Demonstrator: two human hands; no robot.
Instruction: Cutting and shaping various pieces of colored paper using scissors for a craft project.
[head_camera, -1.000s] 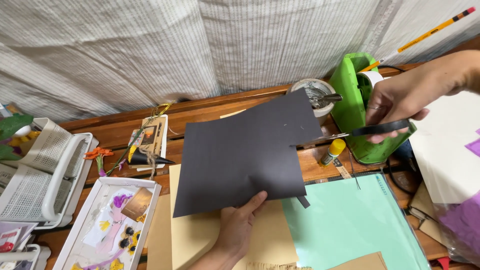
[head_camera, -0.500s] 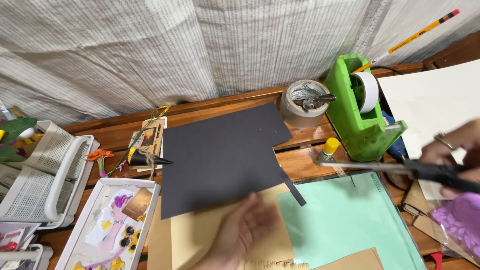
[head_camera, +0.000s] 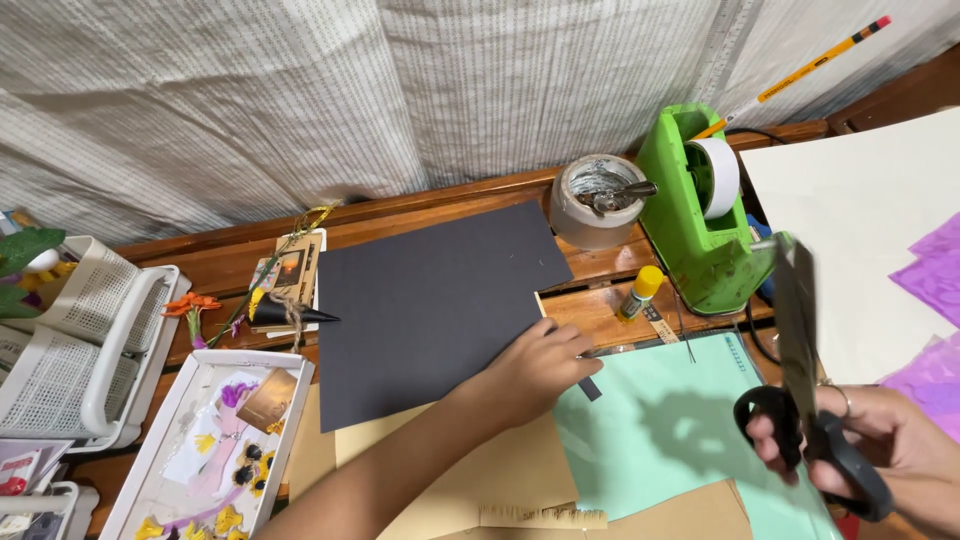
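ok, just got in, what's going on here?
A person is doing paper craft at a cluttered wooden table. The left hand presses on the lower right corner of a black paper sheet, which lies flat over tan card. The right hand holds black scissors off to the right, blades pointing up, above a mint green sheet. A green tape dispenser and a glue stick stand behind.

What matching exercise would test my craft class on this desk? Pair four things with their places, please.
1 black sheet
2 scissors
3 glue stick
4 tape dispenser

a in the right hand
b under the left hand
c far edge, right of the tape roll
d lying just left of the dispenser's base

Pairs: 1-b, 2-a, 3-d, 4-c
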